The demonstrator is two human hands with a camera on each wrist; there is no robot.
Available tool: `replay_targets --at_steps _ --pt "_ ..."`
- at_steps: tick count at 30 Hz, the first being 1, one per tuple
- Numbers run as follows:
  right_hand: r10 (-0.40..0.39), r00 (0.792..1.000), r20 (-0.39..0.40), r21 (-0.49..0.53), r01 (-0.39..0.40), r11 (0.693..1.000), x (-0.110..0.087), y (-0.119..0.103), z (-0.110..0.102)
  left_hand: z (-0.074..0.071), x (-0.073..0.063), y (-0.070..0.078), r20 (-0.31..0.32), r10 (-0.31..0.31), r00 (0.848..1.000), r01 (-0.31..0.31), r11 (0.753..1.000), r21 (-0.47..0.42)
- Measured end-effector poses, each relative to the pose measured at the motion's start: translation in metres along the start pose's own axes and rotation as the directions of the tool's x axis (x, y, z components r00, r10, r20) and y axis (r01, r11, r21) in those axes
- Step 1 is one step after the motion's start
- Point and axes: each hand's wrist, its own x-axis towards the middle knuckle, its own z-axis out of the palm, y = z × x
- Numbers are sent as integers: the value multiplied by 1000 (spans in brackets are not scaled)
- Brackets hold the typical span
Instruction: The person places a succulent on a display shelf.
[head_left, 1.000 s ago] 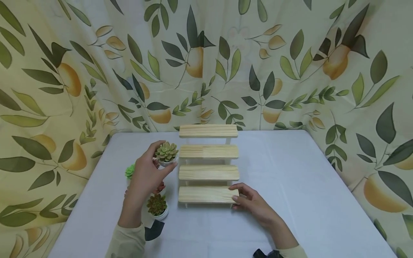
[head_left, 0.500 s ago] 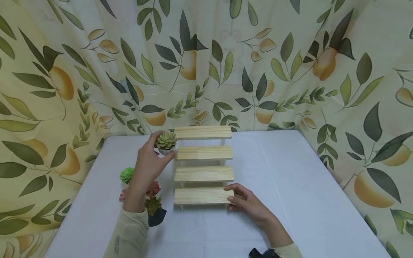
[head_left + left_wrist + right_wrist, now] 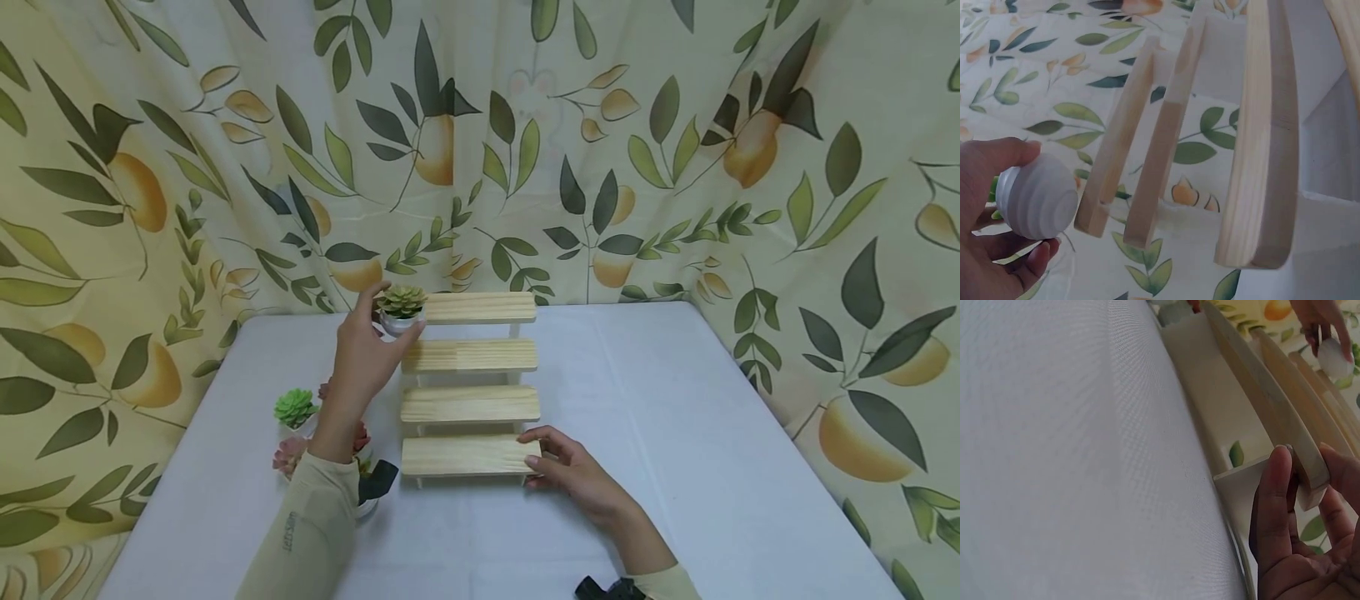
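Note:
My left hand (image 3: 363, 358) holds a small potted succulent (image 3: 402, 302) with pale green leaves, thumb and fingers around its pot. In the left wrist view, that white ribbed pot (image 3: 1038, 197) is tilted with its base toward the camera. It is raised beside the left end of the top board (image 3: 480, 308) of a four-tier wooden display stand (image 3: 468, 406). My right hand (image 3: 581, 477) grips the right end of the stand's lowest board (image 3: 465, 456). The right wrist view shows thumb and fingers on both faces of that board (image 3: 1310, 478).
Left of the stand, more succulents stand on the white table (image 3: 675, 450): a bright green one (image 3: 295, 407), a pink one (image 3: 288, 457) and a red one (image 3: 362, 436), partly behind my left arm. A leaf-and-fruit patterned curtain (image 3: 525, 242) hangs behind the table.
My left hand has carried the succulent up and to the right, from beside the second-highest board to the top board's left end. The right hand keeps its hold on the lowest board.

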Motion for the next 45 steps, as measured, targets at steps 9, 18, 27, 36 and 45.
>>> replay_targets --at_steps 9,18,27,36,45 --pt "-4 1000 7 -2 4 1000 1 -1 1 12 15 3 2 15 1000 -15 999 -28" --pt "10 1000 -11 -9 -10 1000 2 -4 2 21 24 1 -7 20 1000 -20 999 -49" --pt "13 1000 -15 -18 -13 1000 2 -3 3 26 29 3 5 24 1000 -23 999 -41" --pt "18 1000 -7 -18 -18 1000 1 0 3 30 31 -2 21 7 1000 -6 999 -50" --pt "14 1000 1 -18 -14 1000 1 -1 2 32 34 -7 46 20 999 -17 998 -67"
